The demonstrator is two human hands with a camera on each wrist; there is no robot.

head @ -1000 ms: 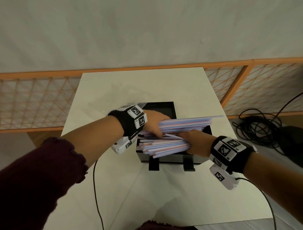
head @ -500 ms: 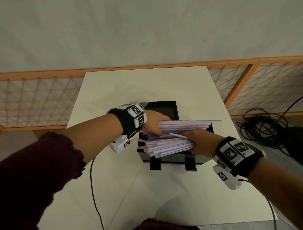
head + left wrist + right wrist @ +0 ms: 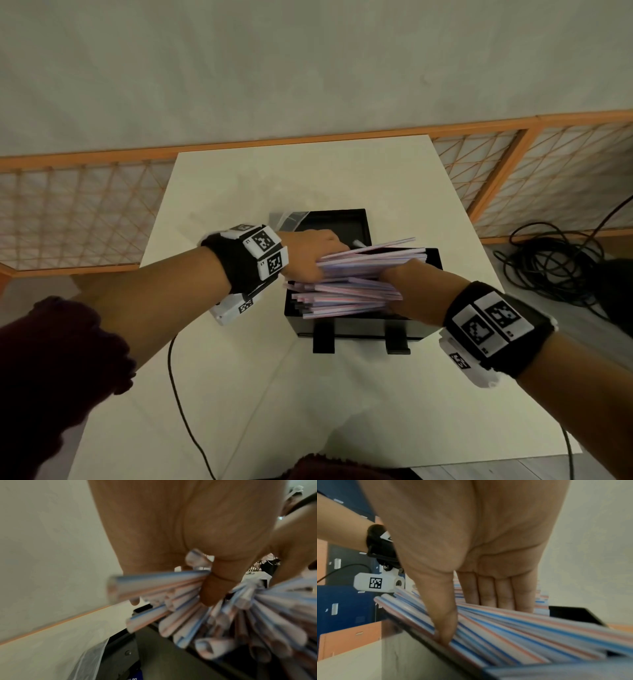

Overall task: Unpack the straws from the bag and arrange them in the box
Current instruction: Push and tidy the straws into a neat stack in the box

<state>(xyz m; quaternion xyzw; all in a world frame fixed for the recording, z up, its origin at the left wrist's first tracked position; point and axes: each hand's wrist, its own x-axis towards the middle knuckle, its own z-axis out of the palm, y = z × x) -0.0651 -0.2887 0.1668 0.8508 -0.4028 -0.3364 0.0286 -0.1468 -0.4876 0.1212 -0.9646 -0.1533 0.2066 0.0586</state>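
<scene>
- A dark maroon sleeve [image 3: 51, 370] filled the lower left of the head view, with the bare forearm reaching out over the white table [image 3: 239, 394].
- A thin black cable [image 3: 178, 387] trailed across the table toward its near edge, under the left forearm.
- The left hand [image 3: 308, 255] wore a black wristband with printed markers and sat at the left end of the straws [image 3: 352, 284]; the left wrist view showed its fingers [image 3: 212, 588] curled round a fanned handful of them, so it was gripping the bunch.
- A clear plastic bag [image 3: 287, 217] lay at the far left corner of the box, just behind the left hand, partly over the black lid; whether anything was inside could not be told.
- The black box [image 3: 356, 327] stood near the middle of the table, its open lid lying flat behind it toward the far edge.
- The striped pink, blue and white straws lay across the top of the box, running left to right, some ends sticking out past the left wall and a few rising at the right.
- The right hand [image 3: 411, 291] was spread flat on the right part of the bundle; the right wrist view showed its fingers [image 3: 494, 593] straight and side by side, thumb tip pressing down on the straws by the box wall.
- A coil of black cables [image 3: 555, 263] lay on the floor beyond the table's right edge, in front of an orange lattice fence [image 3: 548, 178].
</scene>
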